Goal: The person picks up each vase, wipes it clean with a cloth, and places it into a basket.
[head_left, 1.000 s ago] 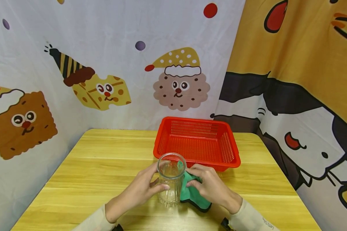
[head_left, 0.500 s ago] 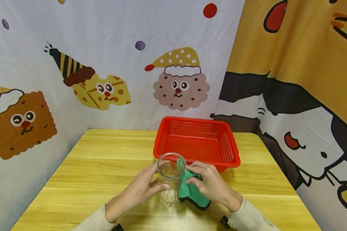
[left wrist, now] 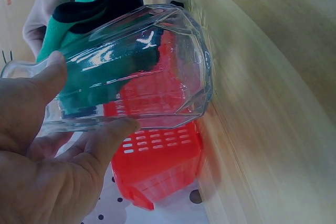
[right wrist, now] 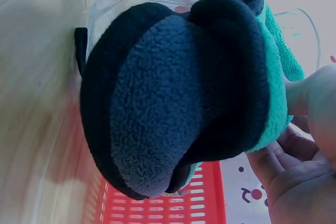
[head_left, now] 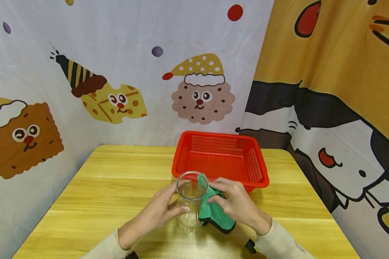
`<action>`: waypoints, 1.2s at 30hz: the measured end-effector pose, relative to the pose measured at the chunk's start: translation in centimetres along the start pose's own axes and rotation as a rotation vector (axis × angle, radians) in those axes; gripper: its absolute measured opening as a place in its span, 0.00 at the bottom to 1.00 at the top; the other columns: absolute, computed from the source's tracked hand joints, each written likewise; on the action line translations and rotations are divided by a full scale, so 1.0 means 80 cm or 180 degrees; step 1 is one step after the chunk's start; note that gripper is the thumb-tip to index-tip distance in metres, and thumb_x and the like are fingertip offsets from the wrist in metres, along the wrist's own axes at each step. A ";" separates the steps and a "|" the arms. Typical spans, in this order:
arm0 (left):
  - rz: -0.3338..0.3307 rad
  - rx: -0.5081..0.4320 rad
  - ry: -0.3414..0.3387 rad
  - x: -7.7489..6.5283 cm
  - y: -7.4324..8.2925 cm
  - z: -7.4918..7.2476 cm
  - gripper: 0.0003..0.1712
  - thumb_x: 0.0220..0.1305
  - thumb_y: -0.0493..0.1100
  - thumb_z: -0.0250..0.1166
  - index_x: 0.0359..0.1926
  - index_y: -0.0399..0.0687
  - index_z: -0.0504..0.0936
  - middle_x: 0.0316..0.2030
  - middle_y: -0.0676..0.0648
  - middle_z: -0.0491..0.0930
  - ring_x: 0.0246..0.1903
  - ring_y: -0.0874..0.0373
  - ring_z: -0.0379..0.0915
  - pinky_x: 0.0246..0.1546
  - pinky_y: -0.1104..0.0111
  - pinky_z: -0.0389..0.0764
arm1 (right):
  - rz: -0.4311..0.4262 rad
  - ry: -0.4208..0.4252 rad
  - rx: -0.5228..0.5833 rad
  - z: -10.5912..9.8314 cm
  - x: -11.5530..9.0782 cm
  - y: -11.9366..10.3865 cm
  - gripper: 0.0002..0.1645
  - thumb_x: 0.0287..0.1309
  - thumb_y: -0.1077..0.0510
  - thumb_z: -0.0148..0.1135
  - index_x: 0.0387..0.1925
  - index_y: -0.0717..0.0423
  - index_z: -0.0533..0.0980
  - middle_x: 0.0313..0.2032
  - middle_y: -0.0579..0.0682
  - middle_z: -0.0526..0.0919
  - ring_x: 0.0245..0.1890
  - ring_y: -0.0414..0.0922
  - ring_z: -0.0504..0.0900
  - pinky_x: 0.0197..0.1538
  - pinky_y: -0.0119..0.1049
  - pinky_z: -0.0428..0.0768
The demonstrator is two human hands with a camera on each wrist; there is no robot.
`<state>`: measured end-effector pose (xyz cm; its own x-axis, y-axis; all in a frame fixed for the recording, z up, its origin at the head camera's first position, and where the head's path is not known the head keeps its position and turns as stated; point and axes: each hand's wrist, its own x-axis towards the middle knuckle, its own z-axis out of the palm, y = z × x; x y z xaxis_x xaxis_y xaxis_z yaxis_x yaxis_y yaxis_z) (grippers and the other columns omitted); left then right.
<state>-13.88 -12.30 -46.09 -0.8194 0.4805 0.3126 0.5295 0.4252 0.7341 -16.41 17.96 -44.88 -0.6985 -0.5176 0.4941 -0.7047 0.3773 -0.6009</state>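
Observation:
A clear glass jar [head_left: 189, 212] with a wide rim stands upright on the table, its ribbed base toward the wood. My left hand [head_left: 163, 207] grips it from the left, thumb on the near side and fingers round behind. A green cloth [head_left: 215, 214] with black edging hangs along the jar's right side, pinched by my right hand [head_left: 238, 203] between thumb and fingers. The upper part of the cloth lies against the jar near the rim. From the right wrist view, the cloth's grey side [right wrist: 157, 98] hides much of the jar.
A red perforated plastic basket [head_left: 260, 169] sits just behind the jar, with nothing seen in it. The light wooden table [head_left: 116, 180] reaches back to a wall hanging [head_left: 133, 28] printed with cartoon figures. A patterned curtain [head_left: 330, 64] hangs at the right.
The right hand and the green cloth have shifted slightly upward and left, and more cloth shows at the jar's rim. The left hand and the jar keep their place.

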 end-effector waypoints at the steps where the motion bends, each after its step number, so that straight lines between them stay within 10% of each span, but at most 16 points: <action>1: 0.0003 0.0008 0.0002 0.000 0.000 0.000 0.44 0.77 0.47 0.80 0.86 0.51 0.71 0.76 0.41 0.85 0.75 0.33 0.83 0.59 0.51 0.98 | 0.0009 0.0008 0.0008 0.000 0.000 0.000 0.30 0.65 0.68 0.85 0.68 0.61 0.89 0.56 0.45 0.96 0.53 0.39 0.96 0.56 0.34 0.97; 36: -0.0386 -0.0346 -0.0196 0.003 0.004 -0.006 0.45 0.79 0.46 0.80 0.88 0.59 0.69 0.80 0.45 0.80 0.82 0.35 0.76 0.67 0.46 0.93 | -0.0058 0.0324 0.0134 -0.025 0.002 -0.006 0.29 0.66 0.69 0.84 0.67 0.59 0.90 0.51 0.50 0.97 0.45 0.39 0.96 0.42 0.34 0.98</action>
<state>-14.02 -12.44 -45.50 -0.8590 0.4783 0.1827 0.3979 0.3990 0.8261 -16.45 19.23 -43.30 -0.6962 -0.4426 0.5652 -0.7130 0.3348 -0.6160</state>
